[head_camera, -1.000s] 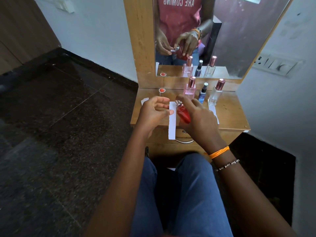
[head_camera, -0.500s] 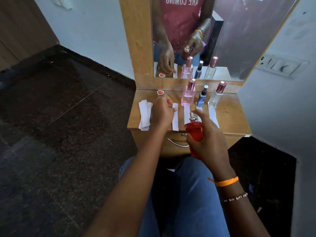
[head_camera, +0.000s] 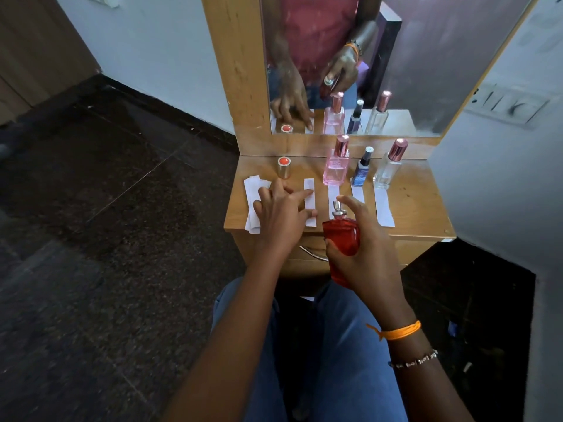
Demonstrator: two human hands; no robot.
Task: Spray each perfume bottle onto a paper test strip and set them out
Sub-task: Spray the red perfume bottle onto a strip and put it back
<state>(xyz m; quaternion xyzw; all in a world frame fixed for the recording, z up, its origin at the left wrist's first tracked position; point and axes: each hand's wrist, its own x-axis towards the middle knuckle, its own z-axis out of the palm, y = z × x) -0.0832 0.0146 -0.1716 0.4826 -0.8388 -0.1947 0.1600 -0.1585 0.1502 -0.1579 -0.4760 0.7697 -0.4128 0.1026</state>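
My right hand (head_camera: pixel 364 248) grips a red perfume bottle (head_camera: pixel 341 239), uncapped, over the front edge of the small wooden dresser top (head_camera: pixel 420 208). My left hand (head_camera: pixel 281 208) lies flat, its fingers pressing a white paper strip (head_camera: pixel 309 191) onto the wood. A pink bottle (head_camera: pixel 336 166), a small blue bottle (head_camera: pixel 362 172) and a clear bottle (head_camera: pixel 388 169) stand in a row at the back. A paper strip lies in front of each: (head_camera: pixel 333 194), (head_camera: pixel 358 193), (head_camera: pixel 383 207).
A stack of spare strips (head_camera: pixel 251 196) lies at the top's left side, partly under my left hand. The red bottle's cap (head_camera: pixel 284 167) stands at the back left. A mirror (head_camera: pixel 396 56) rises behind the bottles. My knees are below the drawer handle (head_camera: pixel 310 251).
My left hand laid the strip it held down on the dresser and now presses it. My right hand drew the red bottle back toward me.
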